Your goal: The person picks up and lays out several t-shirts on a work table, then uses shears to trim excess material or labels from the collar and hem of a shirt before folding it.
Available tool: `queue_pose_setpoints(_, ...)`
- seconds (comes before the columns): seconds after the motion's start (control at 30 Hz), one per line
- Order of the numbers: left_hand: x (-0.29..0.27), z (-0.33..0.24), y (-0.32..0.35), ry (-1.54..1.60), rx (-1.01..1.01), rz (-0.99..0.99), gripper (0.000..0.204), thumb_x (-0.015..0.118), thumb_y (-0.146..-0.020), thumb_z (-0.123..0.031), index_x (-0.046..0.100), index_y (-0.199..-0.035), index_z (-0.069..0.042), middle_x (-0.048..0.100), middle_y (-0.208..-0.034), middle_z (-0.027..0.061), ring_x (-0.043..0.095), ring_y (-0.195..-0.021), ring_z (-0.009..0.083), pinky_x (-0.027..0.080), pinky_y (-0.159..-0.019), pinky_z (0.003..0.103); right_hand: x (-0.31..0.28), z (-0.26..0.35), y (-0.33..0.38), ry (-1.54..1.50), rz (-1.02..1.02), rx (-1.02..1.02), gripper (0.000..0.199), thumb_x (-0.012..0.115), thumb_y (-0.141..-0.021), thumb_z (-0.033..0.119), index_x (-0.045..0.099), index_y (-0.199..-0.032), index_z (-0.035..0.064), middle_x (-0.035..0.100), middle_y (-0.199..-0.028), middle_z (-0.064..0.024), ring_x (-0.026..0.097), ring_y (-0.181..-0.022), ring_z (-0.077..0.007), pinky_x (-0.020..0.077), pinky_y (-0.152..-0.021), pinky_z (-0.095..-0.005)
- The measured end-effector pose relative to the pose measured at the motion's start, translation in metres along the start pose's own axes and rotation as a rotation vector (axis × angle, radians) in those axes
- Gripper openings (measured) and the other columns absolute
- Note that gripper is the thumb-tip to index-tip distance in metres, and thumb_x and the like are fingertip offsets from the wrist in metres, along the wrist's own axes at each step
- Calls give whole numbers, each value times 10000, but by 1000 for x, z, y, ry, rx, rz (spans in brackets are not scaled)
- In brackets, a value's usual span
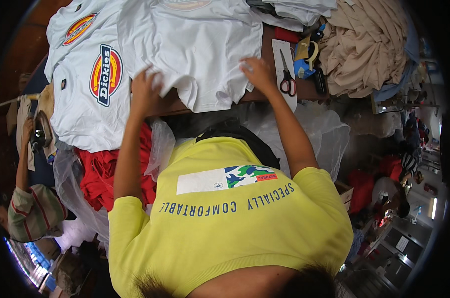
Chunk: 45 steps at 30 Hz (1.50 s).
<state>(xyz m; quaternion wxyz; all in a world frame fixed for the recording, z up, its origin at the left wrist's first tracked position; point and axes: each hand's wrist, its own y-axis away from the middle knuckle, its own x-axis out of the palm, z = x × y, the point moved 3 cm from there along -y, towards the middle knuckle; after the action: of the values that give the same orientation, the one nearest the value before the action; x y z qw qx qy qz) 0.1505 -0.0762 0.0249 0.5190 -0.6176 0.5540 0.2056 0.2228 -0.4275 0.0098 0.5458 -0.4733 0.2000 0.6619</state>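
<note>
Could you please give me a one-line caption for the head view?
Left hand and right hand press flat on a white T-shirt, scissors alongside.

Desk: brown wooden desk [175, 105], its front edge bare and the rest covered with cloth
Beside the desk: clear plastic bags [329, 134] hang along its near side
Right side: crowded workroom floor [384, 243] with other people seated low
Lower right: a bright strip light [434, 207]
Left edge: a person in a striped sleeve [33, 211]
</note>
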Motion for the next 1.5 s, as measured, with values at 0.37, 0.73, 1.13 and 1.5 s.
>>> queue_pose_setpoints(0.37,12,-75,16,30,113,107,408,612,-707,-50,532,-1101,-119,485,-1190,60,435,-1110,315,329,-960,444,-4,48,62,-167,265,-277,211,619,-695,81,610,-906,75,583,-1040,-88,496,-1065,-293,384,-924,-363)
queue_pose_setpoints(0.73,-22,-21,79,-12,-75,370,63,636,-643,-60,641,-702,-83,589,-757,50,535,-855,238,373,-892,367,-56,-42,117,-133,192,-33,166,580,-747,27,663,-887,58,643,-1008,-72,572,-970,-267,457,-816,-350)
queue_pose_setpoints(1.13,-68,-42,2,561,-409,-262,145,510,-889,-145,536,-908,-4,555,-708,60,490,-644,100,413,-613,246,-66,73,47,-424,-238,-67,172,571,-779,-14,564,-949,9,564,-847,-104,560,-760,-186,457,-682,-290)
queue_pose_setpoints(1.5,-192,-117,27,593,-412,-371,73,553,-835,-33,574,-889,11,559,-725,4,481,-665,43,386,-576,190,23,121,-58,-764,-75,-130,278,544,-839,178,561,-1067,19,599,-972,-152,574,-830,-281,438,-808,-343)
